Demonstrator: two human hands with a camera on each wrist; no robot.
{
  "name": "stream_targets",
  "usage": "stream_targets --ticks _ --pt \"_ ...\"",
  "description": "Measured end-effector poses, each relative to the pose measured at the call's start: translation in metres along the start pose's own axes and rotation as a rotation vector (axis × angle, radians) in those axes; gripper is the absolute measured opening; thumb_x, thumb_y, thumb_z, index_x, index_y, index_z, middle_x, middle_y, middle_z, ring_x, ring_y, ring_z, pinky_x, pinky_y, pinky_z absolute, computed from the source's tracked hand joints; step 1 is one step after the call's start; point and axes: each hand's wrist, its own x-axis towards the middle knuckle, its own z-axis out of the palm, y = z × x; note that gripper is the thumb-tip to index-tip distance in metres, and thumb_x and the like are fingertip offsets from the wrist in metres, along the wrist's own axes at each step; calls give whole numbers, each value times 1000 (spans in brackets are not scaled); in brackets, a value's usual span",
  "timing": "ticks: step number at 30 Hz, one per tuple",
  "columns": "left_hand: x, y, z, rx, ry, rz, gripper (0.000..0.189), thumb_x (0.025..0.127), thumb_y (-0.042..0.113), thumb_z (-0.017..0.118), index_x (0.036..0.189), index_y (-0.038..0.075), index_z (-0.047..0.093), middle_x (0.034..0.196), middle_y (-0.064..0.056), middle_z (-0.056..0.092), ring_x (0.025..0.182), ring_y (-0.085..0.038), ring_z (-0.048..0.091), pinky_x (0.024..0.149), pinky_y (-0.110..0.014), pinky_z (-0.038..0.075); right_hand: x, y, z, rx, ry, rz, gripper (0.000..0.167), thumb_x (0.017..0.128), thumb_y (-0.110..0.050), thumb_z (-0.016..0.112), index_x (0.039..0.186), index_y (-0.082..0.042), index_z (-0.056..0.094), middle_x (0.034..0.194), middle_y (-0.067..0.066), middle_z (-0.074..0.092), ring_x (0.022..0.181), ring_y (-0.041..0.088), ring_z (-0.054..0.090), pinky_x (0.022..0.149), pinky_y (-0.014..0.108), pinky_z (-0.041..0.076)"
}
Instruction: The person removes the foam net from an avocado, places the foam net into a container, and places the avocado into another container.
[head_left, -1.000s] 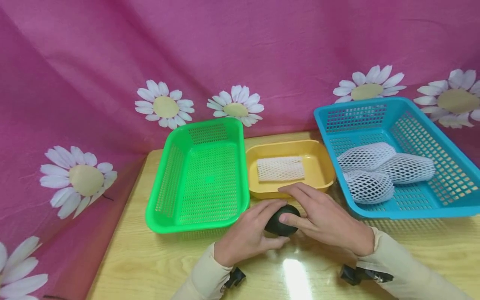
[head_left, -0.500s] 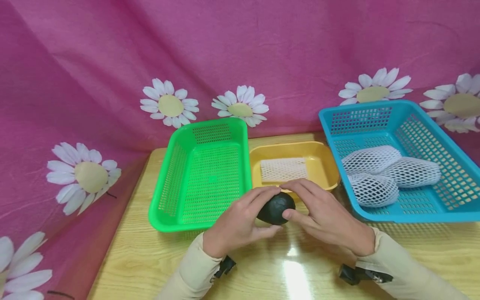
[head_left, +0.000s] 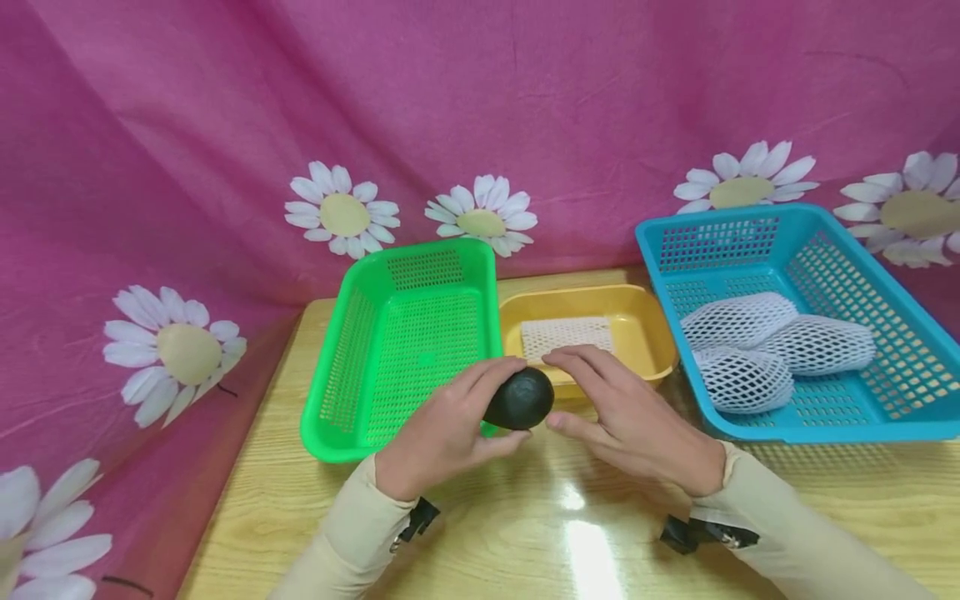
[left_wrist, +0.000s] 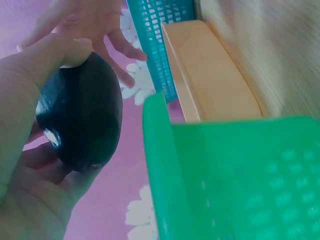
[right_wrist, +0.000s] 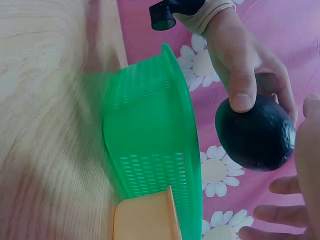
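Note:
My left hand (head_left: 450, 427) grips a dark, glossy, egg-shaped avocado (head_left: 520, 399) between thumb and fingers. It is held above the table, near the front right corner of the green basket (head_left: 311, 433). In the left wrist view the avocado (left_wrist: 82, 112) lies lengthwise in the grasp, one end toward the palm. My right hand (head_left: 637, 421) is just to the right, fingers spread and holding nothing. A small gap parts its fingertips from the avocado in the head view. The right wrist view also has the avocado (right_wrist: 256, 134) in the left hand, with the right fingers beside it.
Behind the hands stands a yellow tray (head_left: 645, 333) with a flat white foam net (head_left: 566, 335) in it. To its right, a blue basket (head_left: 825, 429) holds several white foam-netted items (head_left: 813, 343). A pink flowered cloth (head_left: 525, 100) hangs behind the table (head_left: 480, 533).
The left hand has lifted the avocado and carried it leftward toward the green basket. The right hand, which touched the avocado before, has come away from it and shifted slightly left.

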Motion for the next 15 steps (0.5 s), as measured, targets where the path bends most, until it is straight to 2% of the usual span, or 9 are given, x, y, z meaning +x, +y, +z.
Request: stream_targets --ticks 7,15 --pt "-12 -13 -11 7 -27 -67 71 81 30 89 139 7 55 132 -8 67 119 -21 69 99 -31 60 9 -3 7 8 -62 24 68 96 -46 70 152 -16 48 152 7 52 140 26 52 112 49 50" --pt "-29 -28 -28 -10 -29 -111 80 78 36 90 143 6 55 134 -9 67 119 -23 70 93 -32 63 18 -9 14 39 -111 32 69 99 -50 64 156 -17 42 159 9 47 147 29 46 118 52 45"
